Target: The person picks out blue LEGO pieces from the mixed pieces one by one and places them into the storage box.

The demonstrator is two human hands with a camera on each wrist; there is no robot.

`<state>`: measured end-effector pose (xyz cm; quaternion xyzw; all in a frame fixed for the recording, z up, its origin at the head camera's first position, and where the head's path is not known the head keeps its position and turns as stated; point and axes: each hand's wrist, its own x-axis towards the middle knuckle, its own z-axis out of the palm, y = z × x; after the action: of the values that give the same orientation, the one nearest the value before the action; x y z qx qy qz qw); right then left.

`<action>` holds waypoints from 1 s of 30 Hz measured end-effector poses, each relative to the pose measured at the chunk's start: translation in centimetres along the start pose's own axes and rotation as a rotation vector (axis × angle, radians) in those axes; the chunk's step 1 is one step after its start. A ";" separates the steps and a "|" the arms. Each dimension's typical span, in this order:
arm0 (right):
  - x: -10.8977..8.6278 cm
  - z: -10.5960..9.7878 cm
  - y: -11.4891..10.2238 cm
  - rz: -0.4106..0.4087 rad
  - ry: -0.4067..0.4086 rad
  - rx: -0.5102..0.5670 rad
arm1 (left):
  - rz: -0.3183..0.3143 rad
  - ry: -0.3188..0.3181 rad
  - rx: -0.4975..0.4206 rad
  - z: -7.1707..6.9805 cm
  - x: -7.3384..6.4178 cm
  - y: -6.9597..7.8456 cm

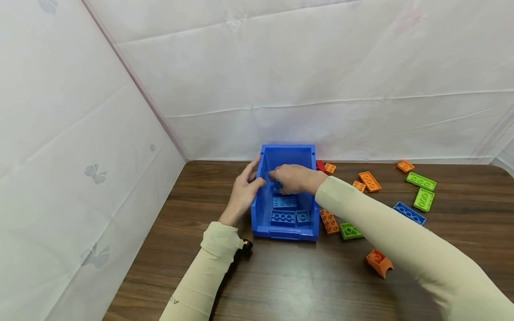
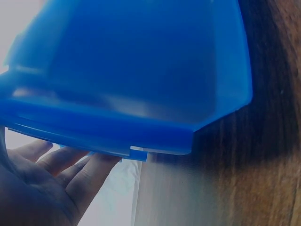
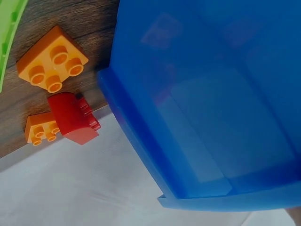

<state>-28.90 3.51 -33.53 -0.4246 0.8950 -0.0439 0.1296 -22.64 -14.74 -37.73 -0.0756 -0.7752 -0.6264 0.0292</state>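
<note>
A blue plastic bin [image 1: 285,234] stands against the back wall, its open top facing me. My left hand [image 1: 241,194] holds its left side wall, thumb at the rim; in the left wrist view the fingers [image 2: 89,181] reach past the rim. Inside the bin, my right hand [image 1: 295,177] has its curled fingers and thumb around a blue toy brick [image 1: 277,186], which they partly cover. Below it in the bin lie a blue eight-stud brick [image 1: 284,202], a long blue brick [image 1: 283,217] and a small square blue brick [image 1: 303,216]. The right wrist view shows the bin wall [image 3: 141,150], without the hand.
Right of the bin, loose bricks lie on the wooden table [image 1: 281,276]: orange [image 1: 370,181], green [image 1: 420,181], blue [image 1: 409,213] and a curved orange one [image 1: 379,262] nearer me. A red brick [image 3: 73,117] sits close beside the bin. White cloth walls [image 1: 321,89] border the table.
</note>
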 end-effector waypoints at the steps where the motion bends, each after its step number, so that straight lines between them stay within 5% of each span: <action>1: 0.0 0.0 0.0 0.000 -0.001 -0.003 | -0.001 0.001 0.003 0.0 0.0 0.0; 30: 0.3 0.3 0.2 -0.004 -0.036 -0.018 | -0.005 0.007 0.025 0.0 0.1 0.2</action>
<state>-29.17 3.39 -33.91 -0.4283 0.8920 -0.0286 0.1421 -22.67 -14.70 -37.55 -0.0713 -0.7830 -0.6171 0.0311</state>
